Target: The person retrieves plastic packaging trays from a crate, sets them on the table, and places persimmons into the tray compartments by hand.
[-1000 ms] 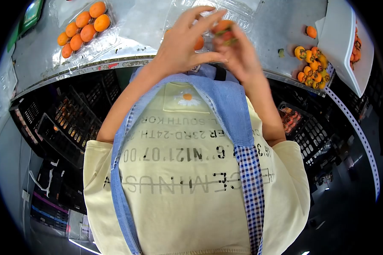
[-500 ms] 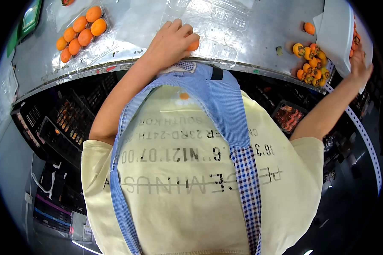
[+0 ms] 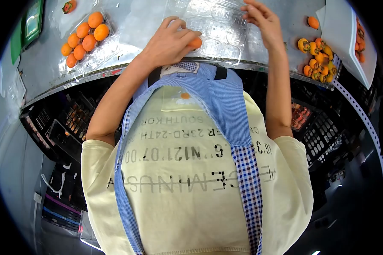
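My left hand [image 3: 168, 42] is curled around an orange persimmon [image 3: 195, 43], just left of a clear plastic tray [image 3: 219, 32] with round hollows. Above that tray's right edge is my right hand [image 3: 264, 23], its fingers stretched out and slightly apart, with nothing visible in them. Whether its fingertips touch the plastic, I cannot tell. Farther left, a second clear tray [image 3: 107, 22] carries several smooth orange persimmons [image 3: 89, 42], set close together in rows.
A pile of persimmons [image 3: 321, 61] with leafy tops lies at the table's [image 3: 136, 21] right corner. Beside it leans a white bin [image 3: 344, 32] containing more fruit. One persimmon [image 3: 69, 6] lies at the far left, near a green-rimmed container [image 3: 30, 25]. Black crates [image 3: 323, 131] stand below.
My right hand has come away from the white bin and moved left to the clear tray. My left hand stays around the persimmon in nearly the same place.
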The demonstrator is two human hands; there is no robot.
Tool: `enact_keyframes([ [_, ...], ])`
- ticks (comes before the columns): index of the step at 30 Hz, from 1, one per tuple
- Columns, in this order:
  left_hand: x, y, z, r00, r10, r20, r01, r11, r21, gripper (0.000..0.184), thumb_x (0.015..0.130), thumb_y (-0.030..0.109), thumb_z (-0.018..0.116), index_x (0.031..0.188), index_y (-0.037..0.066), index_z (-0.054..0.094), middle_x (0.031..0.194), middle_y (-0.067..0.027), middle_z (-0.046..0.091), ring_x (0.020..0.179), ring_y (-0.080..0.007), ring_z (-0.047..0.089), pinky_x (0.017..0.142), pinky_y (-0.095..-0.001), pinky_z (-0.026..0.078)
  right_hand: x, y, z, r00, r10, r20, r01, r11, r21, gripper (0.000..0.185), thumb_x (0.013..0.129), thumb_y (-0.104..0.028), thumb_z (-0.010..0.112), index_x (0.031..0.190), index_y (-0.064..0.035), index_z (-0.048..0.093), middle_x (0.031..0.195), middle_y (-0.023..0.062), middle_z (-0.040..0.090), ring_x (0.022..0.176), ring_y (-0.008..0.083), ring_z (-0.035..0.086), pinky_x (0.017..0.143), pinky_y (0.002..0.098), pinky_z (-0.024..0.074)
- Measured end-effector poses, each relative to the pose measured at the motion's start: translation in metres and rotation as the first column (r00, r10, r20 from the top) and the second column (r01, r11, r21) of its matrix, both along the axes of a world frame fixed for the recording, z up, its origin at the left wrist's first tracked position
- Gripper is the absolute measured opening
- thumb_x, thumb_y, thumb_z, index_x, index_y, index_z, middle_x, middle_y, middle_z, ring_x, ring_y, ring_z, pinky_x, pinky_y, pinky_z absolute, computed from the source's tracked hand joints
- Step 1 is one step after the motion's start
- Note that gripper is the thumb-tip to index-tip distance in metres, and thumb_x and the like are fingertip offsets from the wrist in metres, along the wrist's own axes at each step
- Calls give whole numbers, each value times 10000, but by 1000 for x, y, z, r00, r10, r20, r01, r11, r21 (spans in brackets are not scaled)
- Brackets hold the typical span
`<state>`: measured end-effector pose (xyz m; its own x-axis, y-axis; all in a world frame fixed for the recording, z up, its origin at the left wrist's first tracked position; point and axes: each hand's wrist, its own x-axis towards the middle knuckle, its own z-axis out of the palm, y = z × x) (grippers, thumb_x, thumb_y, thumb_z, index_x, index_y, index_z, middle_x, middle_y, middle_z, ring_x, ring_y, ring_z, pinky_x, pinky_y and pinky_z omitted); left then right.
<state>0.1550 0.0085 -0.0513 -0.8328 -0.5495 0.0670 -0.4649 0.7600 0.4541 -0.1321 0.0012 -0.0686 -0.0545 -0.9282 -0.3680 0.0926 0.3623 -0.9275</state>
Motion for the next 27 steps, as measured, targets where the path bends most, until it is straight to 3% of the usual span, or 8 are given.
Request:
enact_keyframes([
  [3, -2, -2, -2, 1000, -31, -1, 31, 1000, 0, 415, 738, 208, 700, 1120, 114, 567, 1019, -36, 619, 1025, -247, 497, 1000, -420, 320, 26, 8, 4, 991, 117, -61, -121, 990, -68, 289, 872, -190, 593, 1097, -10, 611, 942, 91, 669, 783, 116, 599, 736, 240, 478],
  [10, 0, -7, 0, 998, -51, 29, 47, 993, 108, 381, 738, 251, 709, 1080, 107, 622, 1006, -57, 612, 1039, -244, 488, 1002, -404, 323, 48, 20, 6, 983, 136, -121, -144, 988, -53, 257, 894, -175, 570, 1101, -34, 621, 911, 55, 668, 758, 73, 565, 681, 216, 440],
  [13, 3, -7, 5, 978, 205, -39, -181, 929, 323, 333, 761, 248, 701, 1060, 108, 655, 979, -72, 618, 1054, -236, 475, 973, -362, 362, 53, 24, 14, 977, 173, -121, -181, 982, -62, 267, 890, -190, 578, 1110, -44, 613, 922, 51, 665, 769, 73, 564, 695, 220, 447],
  [16, 1, -7, 7, 865, 480, -149, -324, 759, 564, 319, 800, 254, 675, 1062, 72, 659, 903, -88, 646, 939, -210, 572, 864, -337, 446, 71, 35, 25, 938, 288, -193, -305, 950, -65, 299, 875, -206, 600, 1145, -78, 592, 987, 46, 642, 793, 88, 566, 713, 223, 456],
  [17, 0, -8, 11, 817, 550, -175, -312, 676, 668, 319, 816, 259, 663, 1064, 59, 654, 908, -91, 651, 928, -198, 583, 836, -326, 460, 79, 37, 31, 952, 268, -146, -279, 959, -56, 377, 789, -224, 701, 1121, -76, 601, 971, 42, 606, 809, 111, 579, 690, 238, 477],
  [20, -6, -7, 25, 630, 752, -192, -175, 379, 909, 353, 868, 283, 622, 1072, -6, 622, 934, -107, 664, 872, -159, 631, 738, -269, 501, 95, 40, 50, 937, 237, -257, -301, 920, -251, 474, 727, -211, 754, 1149, -84, 580, 1036, 58, 571, 810, 136, 589, 677, 247, 490],
  [23, -9, -6, 36, 567, 819, -87, -83, 162, 983, 365, 875, 275, 616, 1085, -23, 598, 924, -123, 661, 808, -168, 651, 703, -256, 515, 100, 36, 57, 903, 177, -392, -322, 883, -342, 500, 709, -199, 764, 1160, -92, 575, 1052, 71, 562, 817, 152, 597, 657, 253, 500],
  [27, -12, -2, 42, 530, 846, -57, -16, 77, 997, 369, 873, 265, 618, 1104, -21, 579, 919, -126, 657, 767, -178, 658, 700, -254, 525, 96, 30, 57, 897, 173, -407, -340, 859, -383, 482, 723, -194, 754, 1160, -94, 576, 1051, 79, 569, 837, 159, 611, 645, 250, 514],
])
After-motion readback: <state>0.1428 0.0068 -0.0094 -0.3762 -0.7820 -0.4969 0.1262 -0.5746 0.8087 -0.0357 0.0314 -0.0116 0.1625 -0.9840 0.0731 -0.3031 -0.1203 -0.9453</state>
